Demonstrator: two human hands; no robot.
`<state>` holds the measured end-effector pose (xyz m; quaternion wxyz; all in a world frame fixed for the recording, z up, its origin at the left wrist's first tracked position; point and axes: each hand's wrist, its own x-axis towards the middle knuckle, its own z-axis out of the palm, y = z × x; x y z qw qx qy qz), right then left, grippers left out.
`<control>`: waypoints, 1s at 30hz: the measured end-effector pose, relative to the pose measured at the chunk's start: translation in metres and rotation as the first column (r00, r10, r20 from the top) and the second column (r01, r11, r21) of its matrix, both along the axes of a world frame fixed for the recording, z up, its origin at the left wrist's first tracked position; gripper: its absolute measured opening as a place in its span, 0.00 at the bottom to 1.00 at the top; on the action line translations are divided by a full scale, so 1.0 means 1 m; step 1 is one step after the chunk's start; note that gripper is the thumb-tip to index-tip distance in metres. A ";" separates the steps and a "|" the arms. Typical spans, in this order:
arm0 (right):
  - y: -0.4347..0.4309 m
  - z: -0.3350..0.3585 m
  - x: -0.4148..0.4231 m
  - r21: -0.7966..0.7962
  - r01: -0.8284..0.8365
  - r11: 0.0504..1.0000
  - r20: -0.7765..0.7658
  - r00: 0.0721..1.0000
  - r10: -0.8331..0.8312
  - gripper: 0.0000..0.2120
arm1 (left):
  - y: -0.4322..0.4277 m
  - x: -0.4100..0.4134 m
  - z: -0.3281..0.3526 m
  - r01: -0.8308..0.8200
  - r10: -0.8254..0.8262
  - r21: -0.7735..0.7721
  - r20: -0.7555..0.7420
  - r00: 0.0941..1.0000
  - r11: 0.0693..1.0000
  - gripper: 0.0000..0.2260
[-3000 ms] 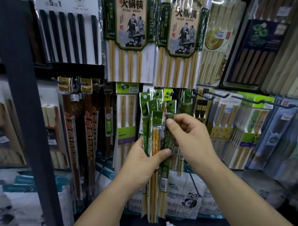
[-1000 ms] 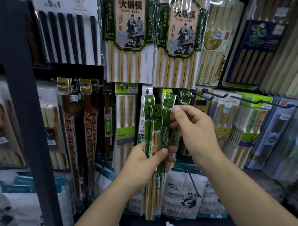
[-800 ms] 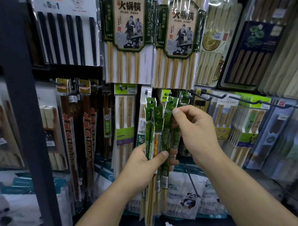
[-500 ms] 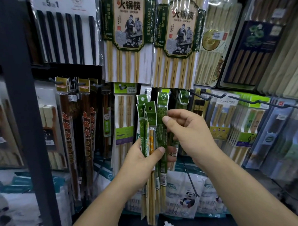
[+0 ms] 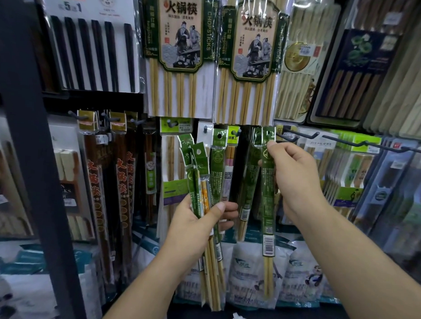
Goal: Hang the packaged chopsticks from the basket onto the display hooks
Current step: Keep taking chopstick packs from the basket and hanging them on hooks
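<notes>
Biggest thing here is the display wall (image 5: pixel 230 107), packed with chopstick sets on pegs. I'll use the bare black hook (image 5: pixel 301 134) sticking out toward the camera as my reference for everything else. The basket isn't in shot.

Down and well to the left of that hook, the left hand (image 5: pixel 193 220) is wrapped around a bundle of green packs (image 5: pixel 200 173). The thumb is across the front and the packs fan out at the top. That's the waiting stock.

Just left of the hook and a bit below it, the right hand (image 5: pixel 297 176) pinches a single green pack (image 5: pixel 266 197) near its top, and the rest dangles straight down. The header tab (image 5: pixel 268 135) sits almost level with the hook's tip, close beside it but not on it yet.

My guess on handling: these weigh next to nothing. The sticks keep the lower part rigid, but the plastic sleeve looks glossy and slick, and the header is just thin film that'll fold if you push it. So I'd hold it high, right under the tab, to steer the hole. I can't make out the hole on this pack because the fingers and the glare hide it. I'd go slow threading it so the film doesn't tear.
</notes>
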<state>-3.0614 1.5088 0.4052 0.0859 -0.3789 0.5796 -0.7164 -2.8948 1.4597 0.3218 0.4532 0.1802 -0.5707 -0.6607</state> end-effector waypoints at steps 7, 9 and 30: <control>-0.007 -0.005 -0.005 -0.018 0.025 1.000 -0.028 0.999 -0.025 0.21 | -0.004 -0.002 -0.004 -0.020 0.022 -0.037 0.043 0.999 0.999 0.10; -0.008 -0.007 -0.005 -0.019 0.049 0.999 -0.032 0.998 -0.049 0.20 | -0.004 -0.002 -0.004 -0.022 0.023 -0.037 0.051 0.998 0.999 0.11; -0.009 -0.020 0.009 0.024 0.082 0.996 -0.103 0.991 -0.079 0.12 | -0.014 -0.009 -0.016 -0.017 0.029 -0.077 0.148 0.989 0.997 0.24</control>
